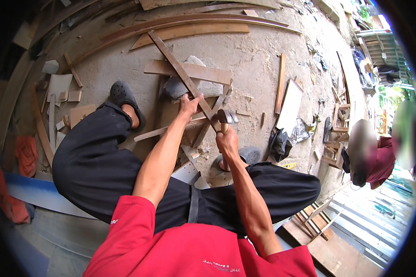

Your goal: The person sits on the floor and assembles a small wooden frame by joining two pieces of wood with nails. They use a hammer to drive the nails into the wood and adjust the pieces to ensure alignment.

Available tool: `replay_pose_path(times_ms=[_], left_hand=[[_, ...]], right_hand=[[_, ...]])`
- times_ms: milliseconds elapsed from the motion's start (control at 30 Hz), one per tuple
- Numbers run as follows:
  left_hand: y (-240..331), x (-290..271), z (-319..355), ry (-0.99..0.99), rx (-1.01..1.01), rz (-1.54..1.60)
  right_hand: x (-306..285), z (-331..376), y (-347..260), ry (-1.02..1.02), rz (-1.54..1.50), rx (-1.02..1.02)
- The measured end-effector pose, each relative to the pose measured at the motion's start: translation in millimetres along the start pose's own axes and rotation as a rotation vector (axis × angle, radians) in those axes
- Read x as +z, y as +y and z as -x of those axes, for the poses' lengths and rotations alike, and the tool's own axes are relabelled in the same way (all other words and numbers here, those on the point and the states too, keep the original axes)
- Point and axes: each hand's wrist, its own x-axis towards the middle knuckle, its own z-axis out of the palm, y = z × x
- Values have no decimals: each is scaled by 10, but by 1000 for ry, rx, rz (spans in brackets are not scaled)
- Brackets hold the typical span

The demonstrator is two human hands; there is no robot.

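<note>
The person's left hand (189, 105) is gripping a long wooden strip (179, 71), which is extending beyond it and back toward the right hand (227, 141), which is clenching a hammer (227, 117) beside the strip's nearer end.

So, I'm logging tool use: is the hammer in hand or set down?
In hand: the right hand grips the hammer by its handle, metal head showing beyond the fist.

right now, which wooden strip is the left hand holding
The long brown strip slanting over the wider board, its lower end by the hammer; only this one is gripped by the left hand.
</note>
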Motion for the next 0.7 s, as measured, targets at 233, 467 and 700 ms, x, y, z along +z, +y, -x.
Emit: replay_pose_path(times_ms=[233,467,700], left_hand=[[353,98,357,32,-57,64],[225,19,344,80,48,-313],[232,310,895,183,272,-754]], right_hand=[[-190,146,-137,158,-90,-89],[-542,-309,531,143,39,-24],[-774,-781,1682,-2,377,198]])
